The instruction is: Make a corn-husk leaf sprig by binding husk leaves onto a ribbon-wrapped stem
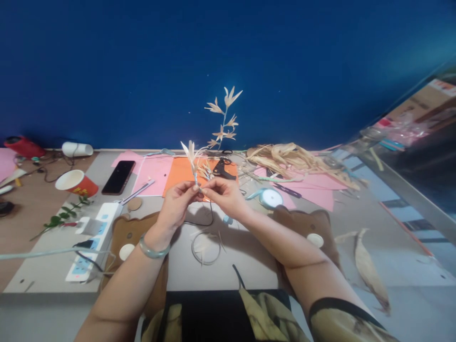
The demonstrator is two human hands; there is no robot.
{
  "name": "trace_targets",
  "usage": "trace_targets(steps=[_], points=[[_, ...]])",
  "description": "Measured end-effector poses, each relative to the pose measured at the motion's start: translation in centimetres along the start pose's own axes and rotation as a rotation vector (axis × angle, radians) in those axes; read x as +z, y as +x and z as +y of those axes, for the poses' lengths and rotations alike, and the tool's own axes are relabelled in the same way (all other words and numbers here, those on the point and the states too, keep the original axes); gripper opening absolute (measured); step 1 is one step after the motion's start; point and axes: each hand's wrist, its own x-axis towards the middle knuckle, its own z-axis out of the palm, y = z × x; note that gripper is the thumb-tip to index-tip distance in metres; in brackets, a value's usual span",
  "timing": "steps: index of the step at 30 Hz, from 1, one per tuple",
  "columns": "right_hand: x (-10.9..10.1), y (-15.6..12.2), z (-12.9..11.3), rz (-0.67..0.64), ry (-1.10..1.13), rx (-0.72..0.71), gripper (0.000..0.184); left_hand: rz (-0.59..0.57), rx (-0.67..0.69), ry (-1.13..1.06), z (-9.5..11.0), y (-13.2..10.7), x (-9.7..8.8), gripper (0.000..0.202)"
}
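My left hand (177, 203) pinches the stem of a pale dried-husk flower (191, 154), which stands upright above the fingers. The thumb and fingers of my right hand (228, 194) close on the stem's lower end, right beside the left fingertips. What lies between the fingertips is partly hidden. Behind the hands rises a finished-looking spray of similar husk flowers (223, 126) on a bluish stem. A black glue gun (223, 167) rests on orange paper (181, 173). Right of my right hand lies a roll of light-blue tape (270, 197).
A heap of dried husks (295, 159) covers pink paper, near a dark cutter (287, 190). On the left are a phone (119, 177), a paper cup (76, 183), a leafy sprig (62, 217) and a power strip (94, 244). A wire coil (205, 261) lies below my hands.
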Motion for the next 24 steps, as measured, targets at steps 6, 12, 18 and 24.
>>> trace_targets(steps=[6, 12, 18, 24], points=[[-0.17, 0.14, 0.06, 0.034, -0.065, -0.035, 0.027, 0.017, -0.049, -0.045, 0.31, 0.02, -0.08, 0.03], [-0.3, 0.1, -0.17, 0.029, -0.111, -0.055, 0.025, 0.022, -0.056, -0.024, 0.62, -0.13, 0.1, 0.027], [-0.44, 0.08, -0.51, 0.006, -0.105, -0.05, 0.025, 0.034, -0.062, -0.035, 0.67, -0.19, 0.14, 0.029], [-0.74, 0.1, -0.73, -0.04, -0.077, -0.012, 0.025, -0.004, -0.065, -0.03, 0.34, -0.07, -0.23, 0.027]])
